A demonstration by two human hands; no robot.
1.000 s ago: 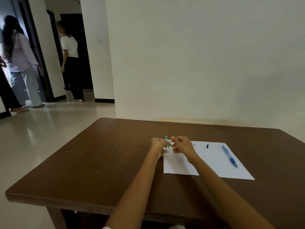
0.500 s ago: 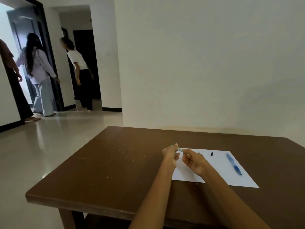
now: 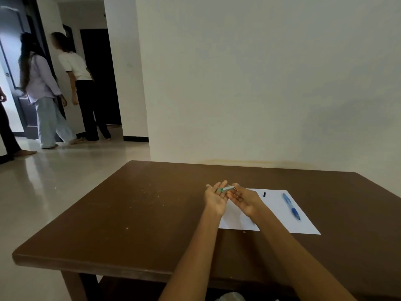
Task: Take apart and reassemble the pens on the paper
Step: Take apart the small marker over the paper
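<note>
Both hands (image 3: 233, 197) on green pen (image 3: 226, 188)

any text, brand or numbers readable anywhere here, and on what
None can be read.
Blue pen: any print on the barrel is too small to tell.
Green pen, between the left hand and right hand: too small and blurred.
Sheet of paper: looks blank.
Small black piece on the paper: no marking visible.

Dim indoor shot, soft overall. Daylight enters from doorway (image 3: 8, 101) far left, glare streaks on floor (image 3: 54, 174). Tabletop (image 3: 134, 213) dull, weak shadows. Wide-angle bending at edges; paper (image 3: 275, 209) brightest.
</note>
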